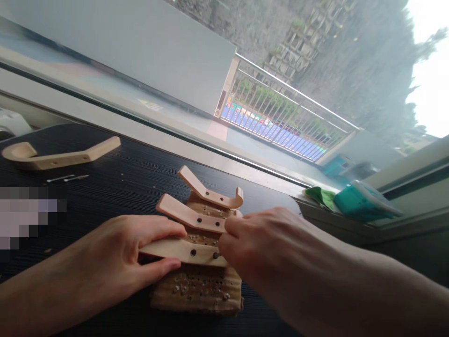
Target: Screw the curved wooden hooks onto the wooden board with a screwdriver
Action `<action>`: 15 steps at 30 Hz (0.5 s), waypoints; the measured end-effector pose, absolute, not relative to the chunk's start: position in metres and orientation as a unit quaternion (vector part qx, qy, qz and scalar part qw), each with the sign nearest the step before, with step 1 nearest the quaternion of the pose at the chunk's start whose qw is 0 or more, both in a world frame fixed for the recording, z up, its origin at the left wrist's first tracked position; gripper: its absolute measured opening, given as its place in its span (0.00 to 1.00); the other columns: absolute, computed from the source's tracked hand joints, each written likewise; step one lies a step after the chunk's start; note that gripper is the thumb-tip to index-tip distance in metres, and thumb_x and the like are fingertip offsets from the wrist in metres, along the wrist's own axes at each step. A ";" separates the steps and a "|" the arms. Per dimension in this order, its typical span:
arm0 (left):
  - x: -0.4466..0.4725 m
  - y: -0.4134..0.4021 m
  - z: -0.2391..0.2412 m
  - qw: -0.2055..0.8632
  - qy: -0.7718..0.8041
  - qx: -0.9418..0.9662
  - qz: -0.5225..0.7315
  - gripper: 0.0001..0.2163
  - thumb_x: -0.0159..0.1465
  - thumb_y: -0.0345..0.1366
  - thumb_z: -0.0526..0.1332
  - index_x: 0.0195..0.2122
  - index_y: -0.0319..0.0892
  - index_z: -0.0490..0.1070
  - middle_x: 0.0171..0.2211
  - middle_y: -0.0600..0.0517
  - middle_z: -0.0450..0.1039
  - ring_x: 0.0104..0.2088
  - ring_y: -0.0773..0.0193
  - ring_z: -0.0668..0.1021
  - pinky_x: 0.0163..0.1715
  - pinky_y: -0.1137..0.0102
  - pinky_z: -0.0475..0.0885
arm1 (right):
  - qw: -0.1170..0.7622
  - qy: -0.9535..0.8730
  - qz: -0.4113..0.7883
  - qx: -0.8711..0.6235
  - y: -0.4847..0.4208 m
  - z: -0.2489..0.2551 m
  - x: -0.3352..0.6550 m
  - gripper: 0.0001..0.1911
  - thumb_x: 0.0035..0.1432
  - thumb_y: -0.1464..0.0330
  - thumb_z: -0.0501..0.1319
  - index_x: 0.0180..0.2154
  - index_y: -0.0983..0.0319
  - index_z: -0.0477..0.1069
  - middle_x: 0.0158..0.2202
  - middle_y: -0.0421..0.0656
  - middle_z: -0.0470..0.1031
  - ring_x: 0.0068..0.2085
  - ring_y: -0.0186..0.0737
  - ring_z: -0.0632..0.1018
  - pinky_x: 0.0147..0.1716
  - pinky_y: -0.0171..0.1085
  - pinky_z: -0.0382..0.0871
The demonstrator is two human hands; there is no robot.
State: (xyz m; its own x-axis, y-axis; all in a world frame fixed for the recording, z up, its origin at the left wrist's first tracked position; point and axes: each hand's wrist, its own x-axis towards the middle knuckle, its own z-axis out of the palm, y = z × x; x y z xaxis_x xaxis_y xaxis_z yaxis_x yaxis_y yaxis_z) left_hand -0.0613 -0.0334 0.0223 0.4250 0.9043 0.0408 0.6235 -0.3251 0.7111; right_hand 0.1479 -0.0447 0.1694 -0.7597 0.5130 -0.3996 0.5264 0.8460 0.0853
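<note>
A wooden board [198, 290] dotted with holes and screws lies on the dark table [115, 187]. Three pale wooden hooks rest on it. My left hand [115, 262] grips the nearest hook [182, 250] by its left end, thumb below and fingers on top. My right hand [256, 248] pinches a small screw [216, 255] at a hole in that same hook. The middle hook [189, 216] and the far hook [210, 192] lie just behind, untouched.
A fourth wooden hook [56, 157] lies at the table's far left, with two loose screws [66, 178] beside it. A window sill [210, 150] runs along the back. Green and teal items [354, 201] sit on the sill at right.
</note>
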 end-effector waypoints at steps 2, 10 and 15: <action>-0.061 -0.034 0.020 0.306 0.496 0.781 0.224 0.16 0.53 0.45 0.65 0.44 0.54 0.77 0.43 0.60 0.79 0.43 0.57 0.80 0.41 0.77 0.73 | 0.237 0.926 -0.032 0.291 -0.041 0.165 0.143 0.05 0.52 0.74 0.62 0.25 0.62 0.74 0.25 0.42 0.75 0.25 0.37 0.73 0.24 0.34 0.60; -0.061 -0.031 0.023 0.334 0.465 0.790 0.220 0.13 0.56 0.46 0.63 0.42 0.52 0.77 0.44 0.58 0.79 0.42 0.59 0.80 0.39 0.78 0.73 | 0.173 0.862 -0.001 0.476 -0.036 0.161 0.150 0.15 0.59 0.67 0.57 0.21 0.61 0.70 0.16 0.38 0.66 0.18 0.31 0.64 0.19 0.34 0.46; -0.060 -0.032 0.029 0.343 0.451 0.791 0.230 0.13 0.57 0.45 0.63 0.43 0.52 0.77 0.43 0.59 0.79 0.42 0.61 0.80 0.40 0.79 0.72 | 0.140 0.891 -0.011 0.432 -0.040 0.164 0.148 0.14 0.58 0.70 0.58 0.21 0.61 0.68 0.18 0.37 0.66 0.20 0.30 0.63 0.22 0.35 0.46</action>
